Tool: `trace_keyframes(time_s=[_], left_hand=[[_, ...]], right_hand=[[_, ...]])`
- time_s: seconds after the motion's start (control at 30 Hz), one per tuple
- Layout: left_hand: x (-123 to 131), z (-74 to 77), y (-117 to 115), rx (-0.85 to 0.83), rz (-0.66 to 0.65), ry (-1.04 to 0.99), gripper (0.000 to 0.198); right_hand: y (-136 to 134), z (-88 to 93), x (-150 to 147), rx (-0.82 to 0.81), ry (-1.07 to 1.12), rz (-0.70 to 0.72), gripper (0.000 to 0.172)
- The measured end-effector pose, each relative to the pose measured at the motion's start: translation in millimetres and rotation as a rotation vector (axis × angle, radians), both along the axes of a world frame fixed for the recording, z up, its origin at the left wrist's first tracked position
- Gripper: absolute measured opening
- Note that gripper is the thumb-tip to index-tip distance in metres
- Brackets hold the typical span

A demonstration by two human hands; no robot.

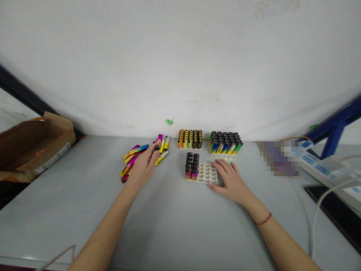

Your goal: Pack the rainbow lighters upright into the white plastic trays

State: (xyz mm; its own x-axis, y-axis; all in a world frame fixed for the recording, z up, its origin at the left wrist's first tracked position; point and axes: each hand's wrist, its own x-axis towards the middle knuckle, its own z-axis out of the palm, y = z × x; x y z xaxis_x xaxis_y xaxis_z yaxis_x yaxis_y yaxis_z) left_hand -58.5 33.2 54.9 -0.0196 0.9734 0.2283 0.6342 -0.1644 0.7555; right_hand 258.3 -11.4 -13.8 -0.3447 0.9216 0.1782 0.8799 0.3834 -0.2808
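My left hand lies on a loose pile of coloured lighters on the grey table, and its fingers curl round a lighter with a dark top. My right hand rests flat, fingers spread, on the right end of a white tray with round holes. Two rows of lighters stand in the tray's left end; the other holes are bare.
Two full trays of lighters, one orange-green and one dark-topped, stand by the wall. A cardboard box sits at far left. On the right are a white device, cables and a blue frame.
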Motion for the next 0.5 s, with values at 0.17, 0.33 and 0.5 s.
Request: trace_keyframes(time_s=[0.17, 0.33, 0.5], left_hand=[[50.3, -6.7, 8.1, -0.169, -0.054, -0.796, 0.047], [69.3, -14.1, 13.0, -0.387, 0.065, -0.984, 0.052], [80.8, -21.2, 16.7, -0.425, 0.062, -1.006, 0.046]], right_hand=[[-0.6, -0.5, -0.4, 0.018, 0.011, -0.003, 0.067], [-0.7, -0.4, -0.5, 0.019, 0.008, -0.001, 0.067], [-0.9, -1.2, 0.2, 0.024, 0.007, -0.003, 0.067]])
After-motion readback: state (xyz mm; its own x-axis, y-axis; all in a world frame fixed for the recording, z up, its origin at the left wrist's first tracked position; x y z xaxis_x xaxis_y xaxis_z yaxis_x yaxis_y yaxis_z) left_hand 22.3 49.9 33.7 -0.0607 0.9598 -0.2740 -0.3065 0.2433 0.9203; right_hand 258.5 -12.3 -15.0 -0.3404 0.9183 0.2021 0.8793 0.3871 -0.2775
